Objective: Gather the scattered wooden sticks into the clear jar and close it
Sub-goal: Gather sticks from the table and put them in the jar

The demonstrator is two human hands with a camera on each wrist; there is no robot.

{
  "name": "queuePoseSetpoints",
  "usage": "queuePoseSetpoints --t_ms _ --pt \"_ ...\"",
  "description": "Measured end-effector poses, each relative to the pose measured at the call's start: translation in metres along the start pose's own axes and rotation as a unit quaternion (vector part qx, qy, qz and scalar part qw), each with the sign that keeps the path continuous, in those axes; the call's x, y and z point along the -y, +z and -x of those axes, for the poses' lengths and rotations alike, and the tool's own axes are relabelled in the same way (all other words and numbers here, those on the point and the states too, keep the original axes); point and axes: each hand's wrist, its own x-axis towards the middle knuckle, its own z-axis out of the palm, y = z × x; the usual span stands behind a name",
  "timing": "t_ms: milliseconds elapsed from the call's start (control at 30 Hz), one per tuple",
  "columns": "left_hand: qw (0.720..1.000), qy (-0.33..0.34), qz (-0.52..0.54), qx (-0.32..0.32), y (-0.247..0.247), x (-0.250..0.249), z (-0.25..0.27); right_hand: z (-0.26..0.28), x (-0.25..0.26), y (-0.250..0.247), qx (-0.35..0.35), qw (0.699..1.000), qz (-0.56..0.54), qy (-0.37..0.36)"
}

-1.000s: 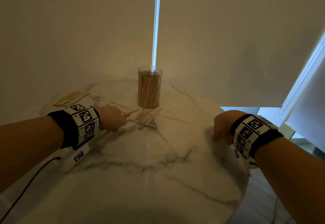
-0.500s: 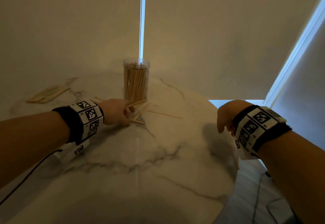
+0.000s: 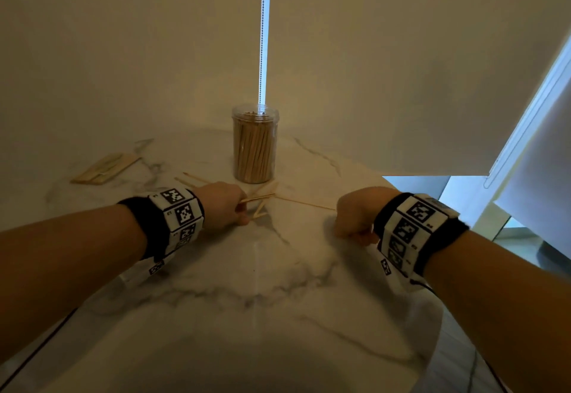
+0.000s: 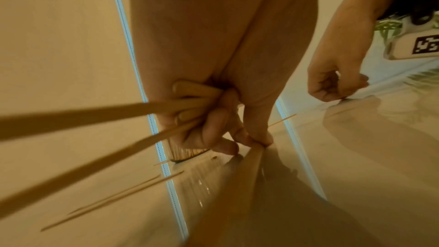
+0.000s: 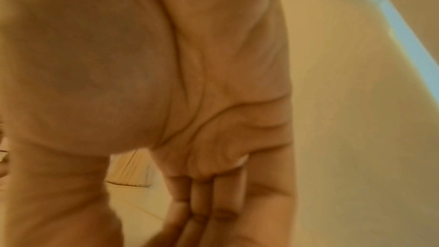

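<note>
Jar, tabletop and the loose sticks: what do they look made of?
Clear round jar: see-through wall showing the packed sticks, probably plastic, possibly glass. Pale round tabletop: white with grey veins and a glossy sheen, marble or a marble-look finish. Thin tan sticks gripped by the left hand: matte, pale, apparently bare wood.

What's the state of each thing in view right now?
clear jar: upright, no lid on, packed with sticks
left hand: grips several wooden sticks, fingers curled round them
right hand: curled, holds nothing visible
loose sticks: lying on the marble table
flat sticks: piled, untouched
</note>
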Motion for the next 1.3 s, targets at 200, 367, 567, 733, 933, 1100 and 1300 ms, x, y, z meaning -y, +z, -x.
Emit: queuePoseSetpoints --t_ms 200,367,567,733,933,1100,1300 --pt "0.999 -0.027 -0.02 0.024 0.001 -0.011 0.004 -0.019 0.043 -0.02 -0.088 0.99 -0.059 -0.094" --pt "0.994 -0.051 0.089 0.027 -0.026 0.013 0.002 -0.035 0.059 -0.025 -0.117 0.985 0.081 -0.103" --pt "0.967 -0.153 0.18 -0.094 -0.047 0.067 -0.016 -0.051 0.063 -0.021 -0.096 0.981 0.132 -0.108" --pt "0.965 -0.26 0.027 -0.017 -0.052 0.096 -0.038 -0.053 0.065 -0.036 -0.044 0.992 0.07 -0.096" --pt "0.969 -0.246 0.001 -0.001 -0.039 0.087 -0.069 -0.071 0.106 -0.051 -0.081 0.986 0.05 -0.136" --pt "0.982 -0.184 -0.037 -0.004 -0.033 0.074 -0.083 -0.096 0.135 -0.034 -0.062 0.985 0.081 -0.141" --pt "0.99 -0.132 -0.04 -0.004 -0.029 0.049 -0.068 -0.094 0.132 -0.029 -0.089 0.982 0.079 -0.145"
